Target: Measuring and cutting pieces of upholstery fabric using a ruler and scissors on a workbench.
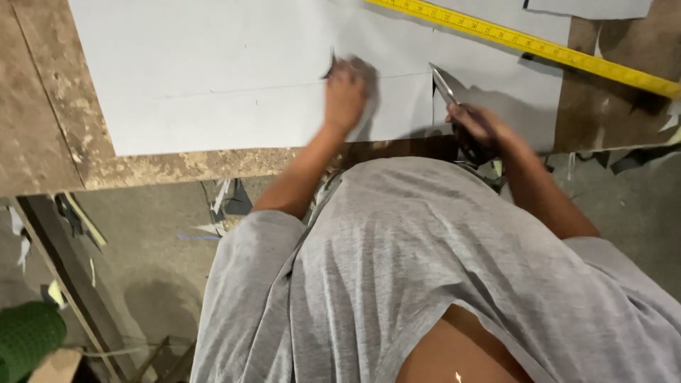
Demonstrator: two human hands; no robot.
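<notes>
The left hand (345, 92) lies palm-down, fingers spread flat, pressing the grey sheet (234, 71) spread on the worn bench (42, 113). The right hand (477, 126), wrist bent, has its fingers wrapped tight around a utility knife (445, 86), blade tip on the sheet near a yellow measuring tape (539, 46).

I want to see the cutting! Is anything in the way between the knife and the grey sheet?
Nothing visible. The right hand holds the utility knife with its blade against the grey sheet; the left hand presses the sheet beside it.
</notes>
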